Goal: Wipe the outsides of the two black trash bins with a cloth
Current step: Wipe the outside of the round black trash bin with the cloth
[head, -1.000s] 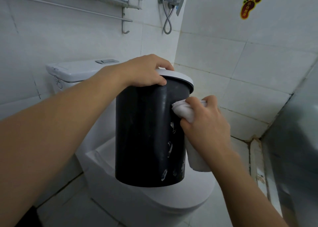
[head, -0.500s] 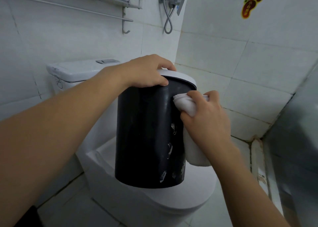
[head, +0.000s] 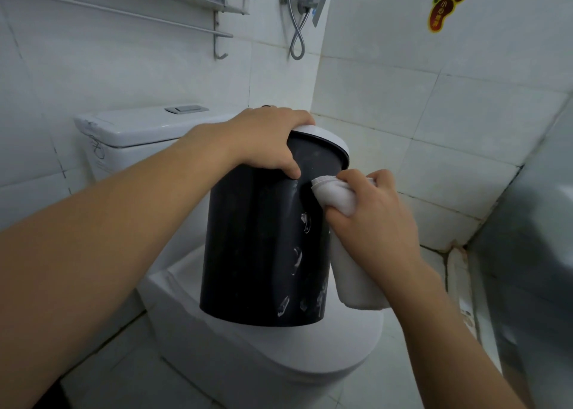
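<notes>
A black trash bin (head: 257, 253) with a white rim stands on the closed toilet lid, tilted a little to the right. My left hand (head: 266, 142) grips its top rim, thumb down on the black wall. My right hand (head: 372, 219) holds a white cloth (head: 336, 196) bunched against the bin's upper right side, and the rest of the cloth hangs down below my wrist. Pale scuffs and streaks show on the bin's lower right wall. Only one bin is in view.
The white toilet (head: 279, 356) fills the middle, its cistern (head: 136, 129) at the left wall. A metal shelf and rail (head: 192, 2) and a shower valve with hose (head: 299, 8) hang above. Tiled walls close in behind and right; a grey surface (head: 533, 269) stands at the right edge.
My right hand has slid the cloth a little upward along the bin's right side, toward the rim. My left hand keeps its grip on the rim.
</notes>
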